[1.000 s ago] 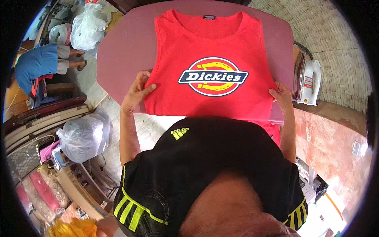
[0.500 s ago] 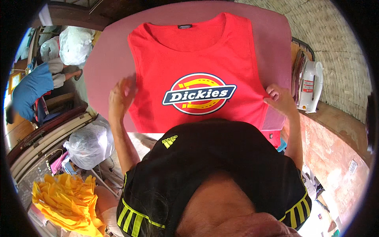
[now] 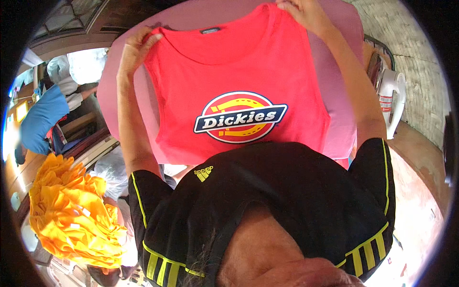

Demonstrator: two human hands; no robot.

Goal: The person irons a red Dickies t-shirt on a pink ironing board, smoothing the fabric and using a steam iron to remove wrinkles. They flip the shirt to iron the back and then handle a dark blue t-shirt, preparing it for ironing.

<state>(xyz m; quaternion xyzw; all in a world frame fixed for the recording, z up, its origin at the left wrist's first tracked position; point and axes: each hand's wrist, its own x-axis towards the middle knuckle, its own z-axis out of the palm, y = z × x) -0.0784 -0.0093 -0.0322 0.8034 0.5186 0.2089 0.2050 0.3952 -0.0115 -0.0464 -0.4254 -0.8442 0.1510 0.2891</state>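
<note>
A red sleeveless top (image 3: 239,74) with a round printed emblem lies face up on a mauve padded board (image 3: 107,91), its neckline toward the far side. My left hand (image 3: 136,50) pinches the cloth at the top's left shoulder. At the far right shoulder, my right hand (image 3: 303,14) has its fingers closed on the strap; its fingertips are partly cut off by the picture's upper edge. My torso covers the top's lower hem.
A white iron (image 3: 395,98) stands to the right of the board. Heaped orange cloth (image 3: 71,210) sits at lower left, near a pale plastic bag (image 3: 111,170). Another person in a blue shirt (image 3: 45,119) bends over at the left, below white bags (image 3: 88,64).
Both hands have moved from the top's sides to its far shoulders and taken hold there. The left shoulder is drawn slightly outward. The view has shifted a little.
</note>
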